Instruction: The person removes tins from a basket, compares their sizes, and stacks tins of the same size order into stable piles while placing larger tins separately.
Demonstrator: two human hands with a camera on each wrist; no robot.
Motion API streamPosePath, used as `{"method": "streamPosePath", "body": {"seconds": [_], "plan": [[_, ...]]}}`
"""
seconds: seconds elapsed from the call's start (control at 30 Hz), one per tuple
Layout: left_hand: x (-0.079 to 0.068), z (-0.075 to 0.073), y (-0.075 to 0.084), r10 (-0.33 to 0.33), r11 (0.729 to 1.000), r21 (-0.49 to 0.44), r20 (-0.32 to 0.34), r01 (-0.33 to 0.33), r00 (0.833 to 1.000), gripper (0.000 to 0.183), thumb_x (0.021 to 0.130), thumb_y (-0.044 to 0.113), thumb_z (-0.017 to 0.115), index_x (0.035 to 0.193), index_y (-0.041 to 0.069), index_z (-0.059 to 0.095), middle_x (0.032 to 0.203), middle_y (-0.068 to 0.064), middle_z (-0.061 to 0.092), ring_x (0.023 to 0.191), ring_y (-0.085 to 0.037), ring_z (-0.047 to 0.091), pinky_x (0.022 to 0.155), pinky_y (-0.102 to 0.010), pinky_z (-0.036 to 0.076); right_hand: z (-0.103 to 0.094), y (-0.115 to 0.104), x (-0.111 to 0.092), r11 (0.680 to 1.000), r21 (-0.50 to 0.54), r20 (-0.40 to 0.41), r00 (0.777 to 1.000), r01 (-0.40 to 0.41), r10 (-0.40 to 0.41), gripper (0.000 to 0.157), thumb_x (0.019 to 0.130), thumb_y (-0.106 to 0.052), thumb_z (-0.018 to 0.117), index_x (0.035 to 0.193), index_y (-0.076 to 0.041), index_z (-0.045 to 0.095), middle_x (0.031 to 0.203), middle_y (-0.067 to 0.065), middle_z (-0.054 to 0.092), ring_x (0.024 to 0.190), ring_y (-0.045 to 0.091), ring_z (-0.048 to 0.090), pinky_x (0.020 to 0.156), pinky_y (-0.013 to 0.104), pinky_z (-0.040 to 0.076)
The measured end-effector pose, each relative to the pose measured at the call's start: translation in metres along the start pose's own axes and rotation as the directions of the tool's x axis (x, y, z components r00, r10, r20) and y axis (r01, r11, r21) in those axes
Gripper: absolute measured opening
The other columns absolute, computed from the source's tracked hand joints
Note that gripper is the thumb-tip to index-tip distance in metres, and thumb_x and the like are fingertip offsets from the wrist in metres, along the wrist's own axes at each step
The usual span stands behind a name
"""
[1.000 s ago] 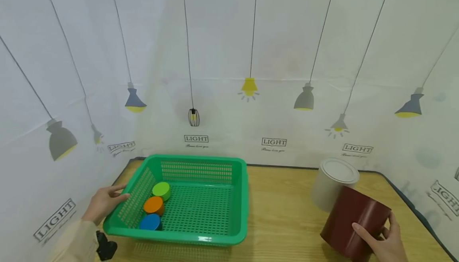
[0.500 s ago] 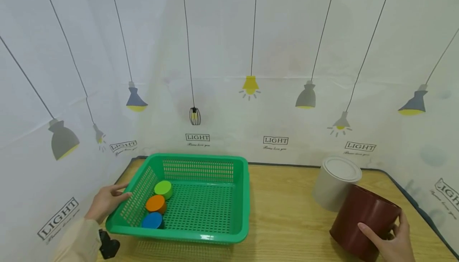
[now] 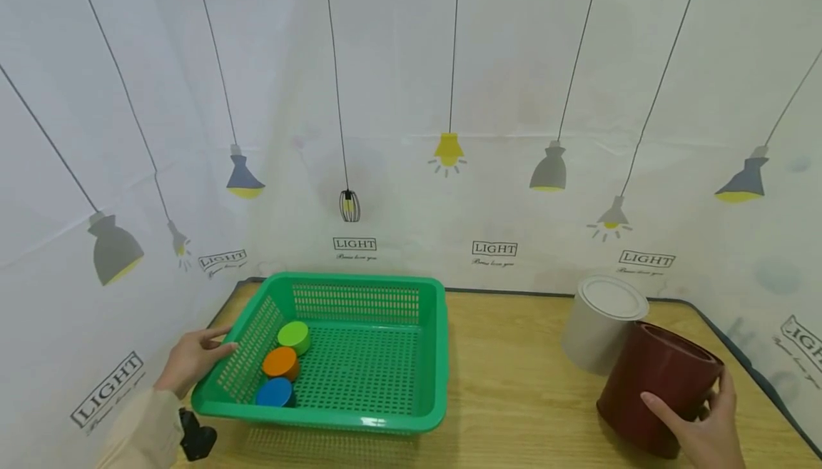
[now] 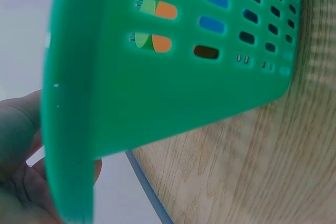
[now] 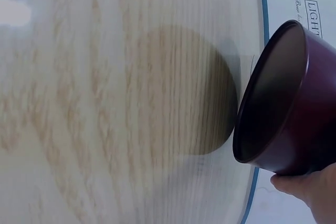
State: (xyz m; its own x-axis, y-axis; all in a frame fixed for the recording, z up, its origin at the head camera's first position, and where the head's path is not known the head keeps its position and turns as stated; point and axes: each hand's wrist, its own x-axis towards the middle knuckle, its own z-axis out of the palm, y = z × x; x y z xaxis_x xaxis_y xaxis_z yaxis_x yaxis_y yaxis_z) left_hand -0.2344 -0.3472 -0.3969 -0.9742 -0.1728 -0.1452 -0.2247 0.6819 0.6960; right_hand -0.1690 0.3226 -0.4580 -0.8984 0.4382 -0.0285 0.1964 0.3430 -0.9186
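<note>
My left hand (image 3: 193,360) grips the left rim of a green plastic basket (image 3: 443,355), thumb over the edge. Three round discs lie inside along its left wall: a lime green one (image 3: 294,338), an orange one (image 3: 280,363) and a blue one (image 3: 275,392). At the right, my right hand (image 3: 709,419) holds a dark red cylindrical container (image 3: 655,387) by its side, thumb on the front and fingers behind. It leans, and in the right wrist view its hollow open end (image 5: 273,93) faces the table. A white cylindrical container (image 3: 600,326), partly hidden by it, stands behind.
The wooden table (image 3: 507,362) spans between basket and containers. White sheeting (image 3: 398,98) printed with lamps encloses the back and sides. A small black device (image 3: 195,435) sits at my left wrist.
My right hand has moved the dark red container a little to the right and brought it more upright. My left hand keeps its hold on the basket's rim.
</note>
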Motion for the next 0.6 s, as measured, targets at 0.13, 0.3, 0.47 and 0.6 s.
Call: {"method": "streamPosePath", "body": {"seconds": [0.13, 0.3, 0.47, 0.6], "plan": [[0.000, -0.001, 0.001, -0.001, 1.000, 0.007, 0.002, 0.001, 1.000, 0.059, 0.084, 0.026, 0.061, 0.129, -0.006, 0.038, 0.108, -0.034, 0.050, 0.070, -0.017, 0.058, 0.061, -0.034, 0.050, 0.001, -0.001, 0.001, 0.995, -0.033, -0.015, 0.995, 0.096, -0.097, 0.101, 0.080, -0.027, 0.066, 0.136, -0.035, -0.019, 0.137, 0.026, 0.009, 0.110, 0.047, 0.028, 0.070, 0.052, 0.046], [-0.001, -0.002, 0.001, -0.003, 1.000, 0.007, 0.004, 0.003, 1.000, 0.059, 0.084, 0.025, 0.061, 0.129, -0.007, 0.038, 0.108, -0.034, 0.050, 0.070, -0.017, 0.058, 0.061, -0.033, 0.050, 0.000, 0.003, 0.001, 0.989, -0.030, 0.050, 0.988, 0.145, -0.143, 0.103, 0.080, -0.025, 0.066, 0.133, -0.039, -0.021, 0.139, 0.024, 0.000, 0.115, 0.052, 0.020, 0.077, 0.063, 0.036], [0.000, -0.001, 0.001, -0.002, 1.000, 0.004, 0.005, 0.002, 1.000, 0.060, 0.084, 0.025, 0.061, 0.129, -0.007, 0.038, 0.108, -0.035, 0.050, 0.067, -0.015, 0.058, 0.060, -0.033, 0.050, 0.004, 0.010, -0.002, 0.983, -0.029, 0.082, 0.980, 0.184, -0.181, 0.104, 0.078, -0.022, 0.068, 0.135, -0.037, -0.018, 0.138, 0.023, -0.002, 0.117, 0.051, 0.014, 0.081, 0.069, 0.025], [0.000, -0.001, 0.001, -0.002, 1.000, -0.005, 0.011, 0.002, 1.000, 0.060, 0.084, 0.025, 0.060, 0.129, -0.007, 0.037, 0.108, -0.035, 0.050, 0.065, -0.015, 0.059, 0.059, -0.033, 0.051, 0.009, 0.012, -0.005, 0.952, -0.075, 0.060, 0.954, 0.296, -0.292, 0.101, 0.075, -0.016, 0.072, 0.138, -0.029, -0.007, 0.130, 0.022, 0.012, 0.108, 0.026, 0.032, 0.076, 0.060, 0.036]]}}
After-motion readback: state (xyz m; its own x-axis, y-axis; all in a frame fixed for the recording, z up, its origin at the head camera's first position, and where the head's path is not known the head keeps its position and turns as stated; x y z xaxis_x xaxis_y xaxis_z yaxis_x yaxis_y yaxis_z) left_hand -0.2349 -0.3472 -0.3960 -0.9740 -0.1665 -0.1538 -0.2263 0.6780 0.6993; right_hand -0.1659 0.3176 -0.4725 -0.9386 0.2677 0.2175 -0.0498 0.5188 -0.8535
